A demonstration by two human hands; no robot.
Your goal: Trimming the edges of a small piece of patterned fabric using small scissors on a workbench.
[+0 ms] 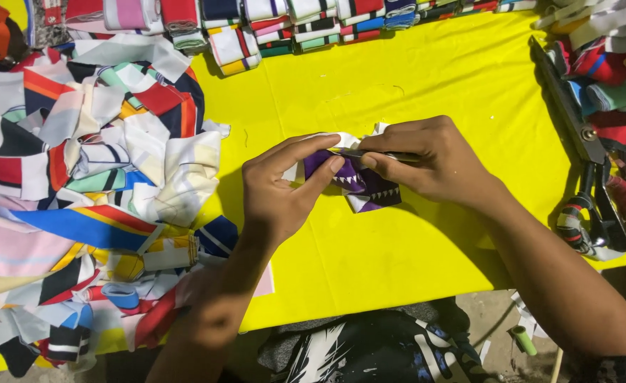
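One view only: head camera, yours, looking steeply down over table (412, 92) from near edge. Close range, your hands (284, 188) near centre frame. Faces away from your body; floor strip shows along bottom. Far table edge cropped, probably just beyond top. No second view to overlap.

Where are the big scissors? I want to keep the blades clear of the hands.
In the head view the large scissors lie on the right edge of the yellow table, beside the fabric rolls, apart from the right hand.
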